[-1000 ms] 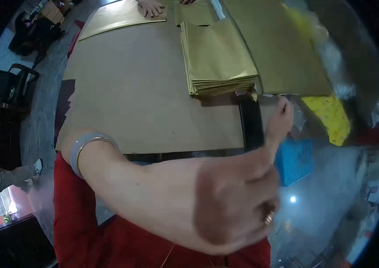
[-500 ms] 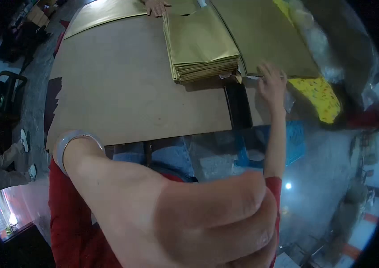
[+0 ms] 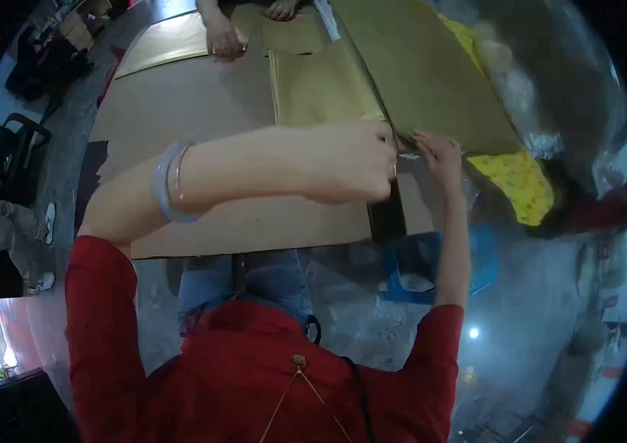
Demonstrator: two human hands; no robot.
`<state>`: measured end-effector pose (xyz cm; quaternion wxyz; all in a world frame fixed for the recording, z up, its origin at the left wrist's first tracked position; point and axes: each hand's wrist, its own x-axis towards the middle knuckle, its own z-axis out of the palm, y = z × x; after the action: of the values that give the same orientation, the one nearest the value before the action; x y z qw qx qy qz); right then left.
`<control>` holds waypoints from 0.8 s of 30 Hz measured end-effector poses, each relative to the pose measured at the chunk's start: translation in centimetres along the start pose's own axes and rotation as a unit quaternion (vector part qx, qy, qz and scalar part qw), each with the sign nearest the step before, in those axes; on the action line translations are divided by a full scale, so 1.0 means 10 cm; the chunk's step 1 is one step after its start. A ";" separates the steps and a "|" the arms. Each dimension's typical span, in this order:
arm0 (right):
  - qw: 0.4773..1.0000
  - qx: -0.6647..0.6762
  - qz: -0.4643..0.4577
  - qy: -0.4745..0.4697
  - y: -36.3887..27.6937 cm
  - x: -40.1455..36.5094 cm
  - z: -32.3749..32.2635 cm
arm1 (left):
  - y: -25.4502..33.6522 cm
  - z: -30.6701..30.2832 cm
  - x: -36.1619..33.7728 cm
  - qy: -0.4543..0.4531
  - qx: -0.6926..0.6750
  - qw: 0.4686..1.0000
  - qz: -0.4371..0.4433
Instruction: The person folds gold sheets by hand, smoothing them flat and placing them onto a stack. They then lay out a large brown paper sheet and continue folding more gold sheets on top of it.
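My left arm, with a clear bracelet (image 3: 169,181) on the wrist, reaches across the table. My left hand (image 3: 365,159) is closed in a fist in front of a stack of gold paper pieces (image 3: 324,88), covering its near edge; what its fingers hold, if anything, is hidden. My right hand (image 3: 442,155) pinches the near left corner of the large gold sheets (image 3: 431,81), close to my left fist. Below the left fist lies a dark flat rectangular object (image 3: 387,218), partly covered by that hand.
A co-worker's hands (image 3: 225,37) work over gold sheets at the far side. Yellow patterned material (image 3: 516,184) and clear plastic (image 3: 512,81) lie at the right. The brown board (image 3: 202,240) covers the tabletop. A blue stool (image 3: 483,258) stands below the front edge.
My left hand has moved from close to the camera out to the stack's near edge. The fingers of my right hand have drawn together at the sheet corner. Another co-worker's hand has come into view.
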<state>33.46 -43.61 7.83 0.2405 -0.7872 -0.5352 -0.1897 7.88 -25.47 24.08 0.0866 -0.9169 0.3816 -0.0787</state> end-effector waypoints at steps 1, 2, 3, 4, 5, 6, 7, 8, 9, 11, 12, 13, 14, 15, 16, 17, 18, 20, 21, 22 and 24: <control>1.000 -0.006 0.005 0.001 0.01 0.00 0.02 | -0.25 0.13 0.09 -0.003 0.019 1.000 -0.015; 0.998 0.050 0.043 0.010 0.03 0.01 0.06 | -0.49 0.20 0.18 -0.028 0.027 0.996 -0.078; 0.991 0.107 0.081 0.019 0.02 0.00 0.09 | -0.69 0.26 0.26 -0.055 0.034 0.988 -0.140; 0.992 0.070 0.109 0.005 -0.08 0.04 0.02 | -0.85 0.30 0.31 -0.056 0.006 0.985 -0.164; 0.991 0.067 0.114 0.007 -0.11 0.04 0.01 | -0.99 0.37 0.37 -0.059 -0.023 0.980 -0.188; 0.962 0.170 0.215 0.000 -0.10 0.04 0.01 | -1.11 0.47 0.48 -0.060 -0.024 0.981 -0.182; 0.910 0.271 0.313 -0.008 -0.09 0.02 0.01 | -1.20 0.60 0.61 -0.070 -0.079 0.971 -0.213; 0.908 0.271 0.320 -0.007 -0.09 0.03 0.04 | -1.31 0.75 0.70 -0.083 -0.135 0.957 -0.242; 0.889 0.323 0.324 0.001 -0.11 0.06 0.04 | -1.42 0.86 0.76 -0.095 -0.177 0.950 -0.239; 0.869 0.371 0.328 0.015 -0.15 0.10 0.01 | -1.54 1.07 0.87 -0.064 -0.205 0.954 -0.209; 0.865 0.367 0.343 0.010 -0.17 0.11 -0.02 | -1.59 1.16 0.94 -0.033 -0.234 0.954 -0.185; 0.860 0.364 0.357 0.002 -0.18 0.11 -0.04 | -1.65 1.23 1.00 -0.035 -0.238 0.953 -0.183; 0.858 0.365 0.361 -0.001 -0.17 0.08 -0.04 | -1.71 1.31 1.04 -0.040 -0.253 0.954 -0.157; 0.860 0.359 0.362 0.011 -0.15 0.06 -0.03 | -1.74 1.38 1.07 -0.048 -0.270 0.952 -0.137; 0.864 0.354 0.358 0.022 -0.17 0.08 -0.01 | -1.75 1.45 1.09 -0.051 -0.273 0.949 -0.146; 0.857 0.327 0.398 -0.019 -0.19 0.10 -0.06 | -1.76 1.50 1.13 -0.055 -0.279 0.947 -0.151; 0.861 0.338 0.380 0.010 -0.27 0.10 -0.07 | -1.80 1.50 1.14 -0.057 -0.283 0.943 -0.164; 0.930 0.248 0.247 0.110 -0.27 0.02 0.03 | -1.88 1.72 1.23 -0.005 -0.307 0.943 -0.126; 0.962 0.150 0.122 0.190 -0.19 0.02 0.16 | -1.80 1.55 1.19 -0.028 -0.281 0.942 -0.182; 0.967 0.166 0.071 0.182 -0.17 0.03 0.16 | -1.81 1.59 1.20 -0.012 -0.294 0.940 -0.174; 0.988 0.031 0.047 0.141 -0.16 -0.02 0.13 | -1.89 1.87 1.36 -0.017 -0.247 0.950 -0.190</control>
<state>31.94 -42.54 6.97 0.3468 -0.7688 -0.4642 -0.2705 34.24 -20.16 11.07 -0.1527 -0.9663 0.2066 0.0183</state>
